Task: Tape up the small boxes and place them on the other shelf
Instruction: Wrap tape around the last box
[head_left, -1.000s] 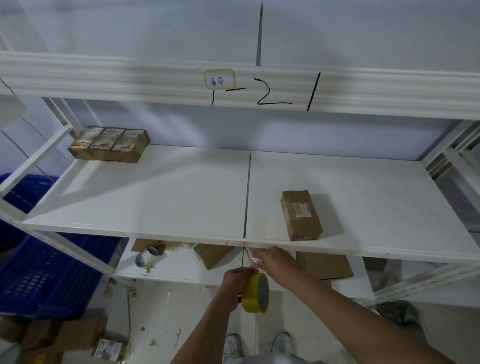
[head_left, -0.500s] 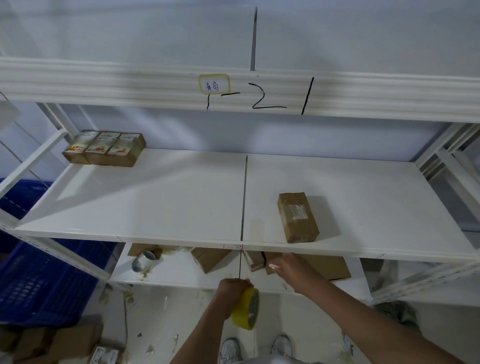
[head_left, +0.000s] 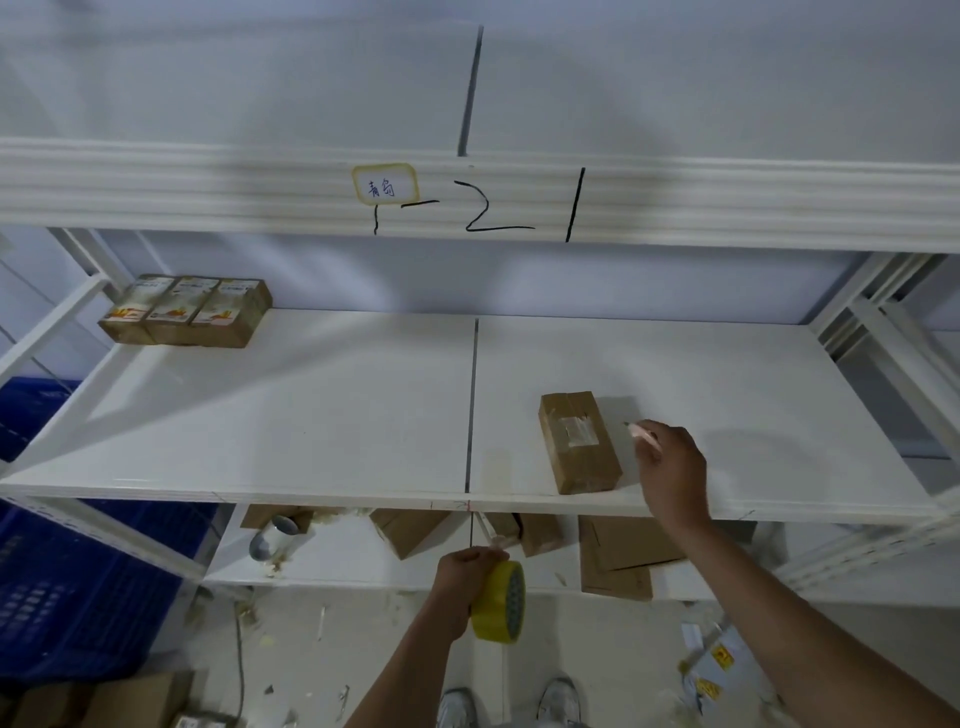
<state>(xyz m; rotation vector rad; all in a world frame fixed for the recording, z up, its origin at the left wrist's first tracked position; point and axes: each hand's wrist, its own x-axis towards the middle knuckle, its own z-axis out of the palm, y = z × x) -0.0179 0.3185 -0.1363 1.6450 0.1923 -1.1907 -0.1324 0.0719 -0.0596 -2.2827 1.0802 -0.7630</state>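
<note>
The left hand (head_left: 462, 582) grips a yellow tape roll (head_left: 501, 603) below the shelf (head_left: 311, 415) edge, fingers curled round it. The right hand (head_left: 672, 467) hovers over the shelf just right of the taped brown box (head_left: 579, 441), its fingers pinching a small pale object (head_left: 641, 432). More cardboard boxes (head_left: 415, 530) lie on the lower shelf (head_left: 343, 561).

On the white metal shelf board (head_left: 311, 415), right of its centre seam: taped brown cardboard box (head_left: 578, 441), near the front edge. Just right of that box: right hand (head_left: 672, 470). Far back left: three printed cartons (head_left: 187, 310) side by side. Below the front edge, at centre: left hand (head_left: 462, 582) gripping yellow tape roll (head_left: 500, 603). On the lower shelf (head_left: 337, 566): flattened cardboard pieces (head_left: 618, 553).
</note>
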